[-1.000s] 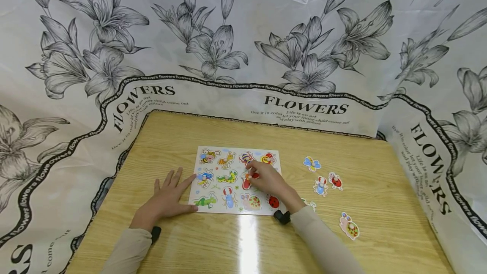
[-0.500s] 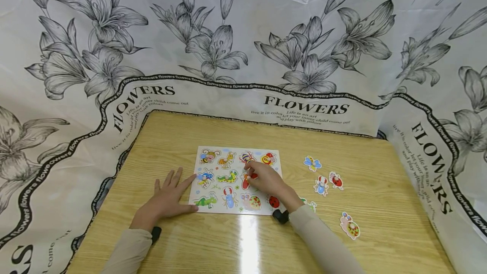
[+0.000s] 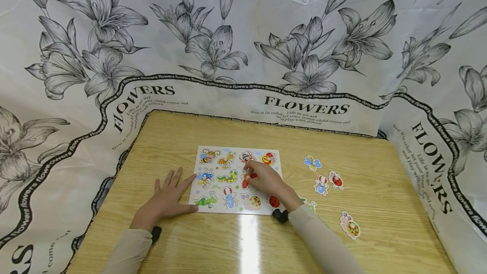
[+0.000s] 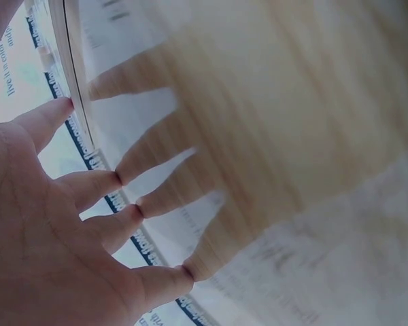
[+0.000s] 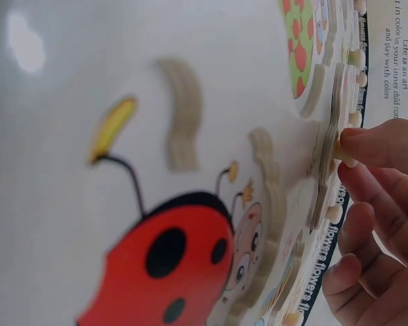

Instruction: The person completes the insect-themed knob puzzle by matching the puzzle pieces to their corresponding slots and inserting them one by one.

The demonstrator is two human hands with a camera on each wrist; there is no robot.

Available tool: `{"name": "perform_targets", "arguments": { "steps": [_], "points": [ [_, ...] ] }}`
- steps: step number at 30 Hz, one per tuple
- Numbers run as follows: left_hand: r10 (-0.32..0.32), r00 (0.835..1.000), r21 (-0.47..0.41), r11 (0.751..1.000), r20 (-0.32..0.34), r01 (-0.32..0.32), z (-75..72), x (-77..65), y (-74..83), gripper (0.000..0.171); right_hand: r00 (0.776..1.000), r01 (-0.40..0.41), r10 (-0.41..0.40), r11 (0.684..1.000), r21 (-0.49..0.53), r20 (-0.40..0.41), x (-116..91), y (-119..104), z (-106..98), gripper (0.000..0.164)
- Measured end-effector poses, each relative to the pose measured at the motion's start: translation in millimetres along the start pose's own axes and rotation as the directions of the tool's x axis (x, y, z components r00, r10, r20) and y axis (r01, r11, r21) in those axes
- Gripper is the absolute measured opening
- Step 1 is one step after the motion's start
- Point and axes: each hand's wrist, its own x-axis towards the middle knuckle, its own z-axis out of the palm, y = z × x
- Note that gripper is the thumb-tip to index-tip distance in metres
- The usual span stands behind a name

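A white insect knob-puzzle board (image 3: pixel 218 209) lies on the table. My left hand (image 3: pixel 165 200) lies at its left side with fingers spread, the thumb and index finger touching its edge. The left wrist view shows that palm (image 4: pixel 61 238) and the fingertips meeting the tabletop. Over the board's right half, my right hand (image 3: pixel 268 179) pinches the knob of a red puzzle piece (image 3: pixel 245 182), which the fingers partly cover. Edge-on in the right wrist view, the piece (image 5: pixel 330 136) stands slightly above the board; whether it is seated cannot be told. A ladybug picture (image 5: pixel 183 251) fills a recess nearby.
Loose pieces lie right of the board: a blue-winged insect (image 3: pixel 312 163), a blue beetle (image 3: pixel 321 186), a ladybug (image 3: pixel 335 180) and a snail-like bug (image 3: pixel 349 226). A green piece (image 3: pixel 312 204) is partly behind the right forearm. Flower-printed cloth (image 3: pixel 243 67) surrounds the table.
The right hand has shifted very slightly left with its pinch on the knob kept. The left hand and the loose pieces stay in place.
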Motion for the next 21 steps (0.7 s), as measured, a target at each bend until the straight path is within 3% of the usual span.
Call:
{"name": "perform_targets", "arguments": {
  "steps": [21],
  "points": [
    [0.000, 1.000, 0.015, 1.000, 0.007, 0.000, 0.9, 0.3, -3.0, 0.101, 1.000, 0.002, -0.002, 1.000, -0.001, 0.005, -1.5, -3.4, 0.5, 0.026]
  ]
}}
